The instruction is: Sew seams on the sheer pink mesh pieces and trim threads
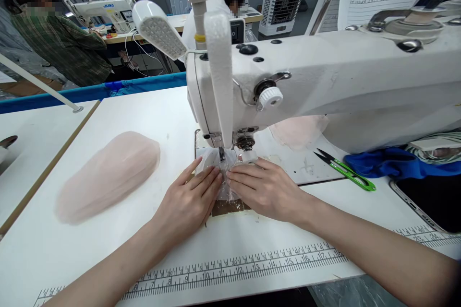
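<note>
Thin, sheer pale fabric (pixel 227 193) lies under the presser foot (pixel 221 154) of a white sewing machine (pixel 309 72). My left hand (pixel 194 194) rests flat on the fabric's left side, fingers stretched toward the needle. On the other side my right hand (pixel 264 187) presses the fabric down with straight fingers, its fingertips close to those of the left. Part of the fabric is hidden beneath both hands. A stack of pale pink sheer pieces (pixel 110 177) sits to the left, and another pink piece (pixel 298 132) lies behind the needle area, under the machine arm.
Green thread snips (pixel 345 170) lie right of my right hand, near a blue cloth (pixel 389 163) and a phone (pixel 432 201). A printed ruler (pixel 230 273) runs along the table's front edge. Two people sit beyond, near another sewing machine (pixel 104 12).
</note>
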{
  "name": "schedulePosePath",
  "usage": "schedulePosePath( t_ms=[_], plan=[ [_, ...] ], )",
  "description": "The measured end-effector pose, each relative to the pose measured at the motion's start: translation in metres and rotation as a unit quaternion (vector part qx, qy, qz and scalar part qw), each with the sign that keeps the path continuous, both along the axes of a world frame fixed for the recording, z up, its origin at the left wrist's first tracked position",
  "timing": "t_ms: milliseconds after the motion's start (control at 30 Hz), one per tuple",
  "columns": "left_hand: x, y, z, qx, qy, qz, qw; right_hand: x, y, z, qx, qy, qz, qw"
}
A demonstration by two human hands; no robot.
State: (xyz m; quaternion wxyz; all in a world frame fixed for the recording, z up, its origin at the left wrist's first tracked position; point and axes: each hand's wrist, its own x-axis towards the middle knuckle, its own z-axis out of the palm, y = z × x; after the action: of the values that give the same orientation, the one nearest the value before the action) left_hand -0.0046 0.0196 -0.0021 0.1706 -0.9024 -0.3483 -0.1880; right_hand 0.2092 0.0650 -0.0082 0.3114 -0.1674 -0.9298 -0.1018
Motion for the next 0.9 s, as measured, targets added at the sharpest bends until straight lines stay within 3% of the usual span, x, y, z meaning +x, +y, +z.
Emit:
schedulePosePath(
  t_ms=[233,600,900],
  plan=[
    [-0.004,0.009,-0.002,-0.01,0.009,0.015,1.0,-0.002,0.003,0.0,0.0,0.009,-0.022,1.0],
    [0.002,-0.007,0.0,0.0,0.011,0.024,1.0,0.0,-0.002,0.003,0.027,-0.006,-0.004,1.0],
    [0.0,0.003,-0.002,-0.001,0.006,0.033,0.999,-0.002,0.003,0.001,0.022,-0.011,-0.02,1.0]
  ],
)
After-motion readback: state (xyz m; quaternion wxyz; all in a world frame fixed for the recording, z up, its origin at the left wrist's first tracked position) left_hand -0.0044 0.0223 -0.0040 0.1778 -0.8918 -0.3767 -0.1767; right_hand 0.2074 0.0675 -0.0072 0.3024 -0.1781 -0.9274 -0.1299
